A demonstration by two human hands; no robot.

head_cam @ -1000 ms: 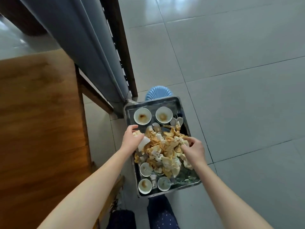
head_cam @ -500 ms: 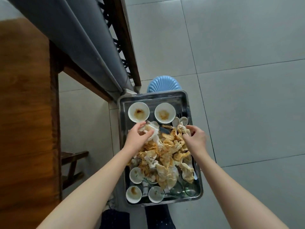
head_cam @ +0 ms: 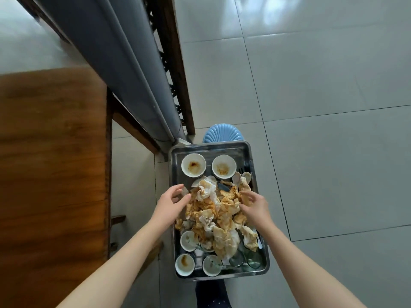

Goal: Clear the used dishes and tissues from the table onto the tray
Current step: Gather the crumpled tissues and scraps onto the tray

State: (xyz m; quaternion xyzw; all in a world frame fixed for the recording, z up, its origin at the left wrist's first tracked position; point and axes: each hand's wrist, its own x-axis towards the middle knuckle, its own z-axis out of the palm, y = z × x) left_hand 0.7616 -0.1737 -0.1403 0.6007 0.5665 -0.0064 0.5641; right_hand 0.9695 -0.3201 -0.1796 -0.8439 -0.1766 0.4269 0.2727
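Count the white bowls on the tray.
5. Far end of the tray: left bowl, right bowl. Near end, left side: upper bowl, corner bowl, middle bowl. The tissue heap may hide more.

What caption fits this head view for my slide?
Left hand and right hand flank stained tissues heaped on a steel tray among used bowls.

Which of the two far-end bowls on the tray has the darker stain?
The left far bowl: a dark brown blotch, while the right far bowl shows only pale orange specks.
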